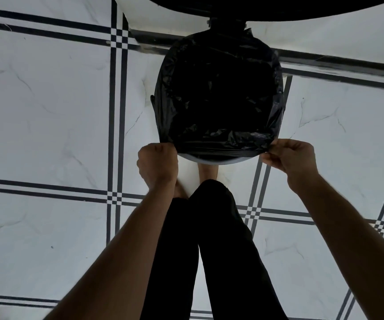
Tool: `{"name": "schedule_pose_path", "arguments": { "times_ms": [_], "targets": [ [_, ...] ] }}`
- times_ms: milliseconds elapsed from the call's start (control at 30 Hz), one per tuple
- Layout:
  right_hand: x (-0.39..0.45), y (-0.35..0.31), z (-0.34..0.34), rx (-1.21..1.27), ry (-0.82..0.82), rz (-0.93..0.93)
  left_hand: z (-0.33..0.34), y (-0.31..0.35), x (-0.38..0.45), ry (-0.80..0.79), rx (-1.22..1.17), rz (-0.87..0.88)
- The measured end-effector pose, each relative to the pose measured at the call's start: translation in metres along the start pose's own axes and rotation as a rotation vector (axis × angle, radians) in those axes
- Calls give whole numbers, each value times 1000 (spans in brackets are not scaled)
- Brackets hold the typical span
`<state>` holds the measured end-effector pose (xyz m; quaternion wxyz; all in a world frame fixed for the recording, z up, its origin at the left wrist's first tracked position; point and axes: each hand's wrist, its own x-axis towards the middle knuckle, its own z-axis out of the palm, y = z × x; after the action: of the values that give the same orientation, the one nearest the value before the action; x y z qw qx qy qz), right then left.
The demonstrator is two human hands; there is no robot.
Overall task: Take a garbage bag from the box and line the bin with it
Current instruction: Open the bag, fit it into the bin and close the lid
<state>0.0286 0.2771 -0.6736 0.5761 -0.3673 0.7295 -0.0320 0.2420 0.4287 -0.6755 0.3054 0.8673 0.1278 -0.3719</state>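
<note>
Head view looks straight down at a bin (211, 160) standing on the floor (47, 100), which is white tile with dark crossing lines. A black garbage bag (218, 93) sits in the bin, its mouth open and its edge folded out over the rim on the far side and on both flanks; the inside is too dark to make out. At the near side a grey strip of the bin's rim shows below the bag's edge.

Both hands are at that near edge. The left hand (157, 163) is closed in a fist on the bag's edge at the near left of the rim. The right hand (289, 155) pinches the bag's edge between thumb and fingers at the near right. The plastic is stretched tight between them.

Below the hands are the person's legs in dark trousers (211, 250), with bare feet just short of the bin. A dark round shape (278, 6) cuts across the top edge.
</note>
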Motion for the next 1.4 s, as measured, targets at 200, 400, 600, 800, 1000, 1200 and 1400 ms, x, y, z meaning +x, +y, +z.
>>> {"name": "schedule_pose_path", "arguments": {
  "times_ms": [200,400,600,800,1000,1200,1400],
  "targets": [
    [-4,-8,2,-22,-51,-12,0,0,-4,-55,-153,-122],
    [-10,-6,-1,78,-126,23,4,-4,0,-25,-182,-132],
    [-7,1,4,61,-132,23,7,-6,-7,-94,-65,-136],
    [-4,17,6,-16,-169,62,9,-15,-8,-152,-168,-260],
    [0,17,12,-61,-110,-8,5,-16,2,-168,215,28],
    [8,17,16,-66,-95,6,-6,-7,21,-253,128,-52],
    [15,1,6,132,-195,101,-26,5,33,-545,-280,-288]
  ]
}}
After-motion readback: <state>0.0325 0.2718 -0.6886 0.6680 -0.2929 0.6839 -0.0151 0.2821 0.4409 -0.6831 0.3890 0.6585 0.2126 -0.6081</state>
